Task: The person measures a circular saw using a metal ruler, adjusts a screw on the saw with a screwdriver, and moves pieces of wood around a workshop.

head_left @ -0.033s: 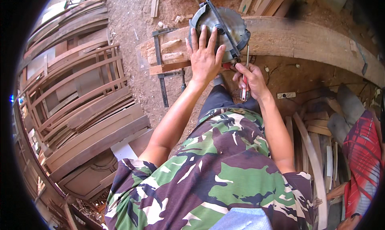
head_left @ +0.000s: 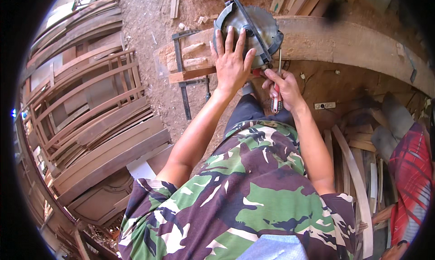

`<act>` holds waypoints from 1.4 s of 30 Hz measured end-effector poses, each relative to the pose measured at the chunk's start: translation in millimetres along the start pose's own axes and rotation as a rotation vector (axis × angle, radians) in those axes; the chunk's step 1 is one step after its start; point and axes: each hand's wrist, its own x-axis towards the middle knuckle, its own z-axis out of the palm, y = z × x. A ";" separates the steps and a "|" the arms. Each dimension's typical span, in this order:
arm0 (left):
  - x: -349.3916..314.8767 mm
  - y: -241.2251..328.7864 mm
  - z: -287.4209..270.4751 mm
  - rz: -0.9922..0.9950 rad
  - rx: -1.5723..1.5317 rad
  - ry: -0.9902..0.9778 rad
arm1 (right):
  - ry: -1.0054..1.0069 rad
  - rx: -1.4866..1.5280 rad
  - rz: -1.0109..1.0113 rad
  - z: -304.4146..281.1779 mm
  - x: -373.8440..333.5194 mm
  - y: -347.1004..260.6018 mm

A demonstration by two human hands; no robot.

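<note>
A circular saw (head_left: 267, 22) lies on its side on a thick wooden plank (head_left: 312, 38), its round toothed blade facing up. A dark bar crosses the blade at a slant. My left hand (head_left: 232, 63) is laid over the lower left of the blade, fingers spread and pointing away from me. Just right of it, my right hand (head_left: 285, 88) grips a screwdriver (head_left: 276, 105) by its red and pale handle. The screwdriver's thin shaft points away from me, past the saw's right edge. Whether its tip touches anything is hard to see.
A black clamp (head_left: 178, 56) and a short wood strip (head_left: 186, 75) sit at the plank's left end. Stacked boards and frames (head_left: 86, 92) fill the left side. Right of me are a power strip (head_left: 324, 105), loose boards (head_left: 355, 178) and another person's red sleeve (head_left: 412, 174).
</note>
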 end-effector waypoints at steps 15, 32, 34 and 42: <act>6.7 -21.4 13.7 0.040 -0.066 0.039 | 0.240 -0.678 -0.111 12.3 -85.7 -27.7; 28.8 -73.1 24.7 0.173 -0.119 0.098 | -0.189 -2.218 -0.516 138.1 -73.5 -168.1; 28.4 -75.1 29.1 0.186 -0.126 0.123 | -0.299 -2.372 -0.578 154.1 -57.3 -171.9; 29.4 -72.4 33.0 0.105 -0.481 0.278 | -0.263 -2.222 -0.243 149.5 -57.5 -205.9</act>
